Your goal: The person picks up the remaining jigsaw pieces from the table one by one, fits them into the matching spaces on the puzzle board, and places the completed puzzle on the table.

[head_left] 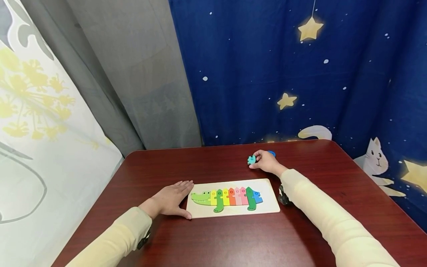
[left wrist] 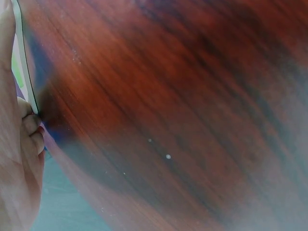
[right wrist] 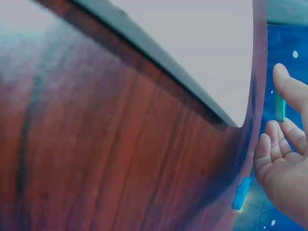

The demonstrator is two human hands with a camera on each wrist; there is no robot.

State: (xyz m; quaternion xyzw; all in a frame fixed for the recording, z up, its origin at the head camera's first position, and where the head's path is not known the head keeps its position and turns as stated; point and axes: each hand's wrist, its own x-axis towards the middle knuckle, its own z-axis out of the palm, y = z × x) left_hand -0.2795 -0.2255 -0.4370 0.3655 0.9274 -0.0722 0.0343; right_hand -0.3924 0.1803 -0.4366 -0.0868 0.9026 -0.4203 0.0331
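Note:
A white wooden puzzle board [head_left: 270, 200] lies on the table with a crocodile of colored pieces [head_left: 228, 196] in it: green head, yellow, green, orange, pink and blue parts. My left hand [head_left: 171, 196] spans the board's left edge, fingers extended at the far corner and thumb at the near one. Beyond the board's right end, my right hand [head_left: 267, 162] pinches a teal puzzle piece [head_left: 251, 160] between thumb and fingers. In the right wrist view the teal piece [right wrist: 280, 106] shows edge-on by the thumb. A blue puzzle piece [head_left: 272, 153] lies just behind the right hand, partly hidden.
The dark red-brown wooden table [head_left: 166, 167] has rounded far corners. Behind it hang a blue curtain [head_left: 253, 74] with stars and a gray curtain [head_left: 143, 74]; a white patterned cloth [head_left: 40, 148] hangs at the left.

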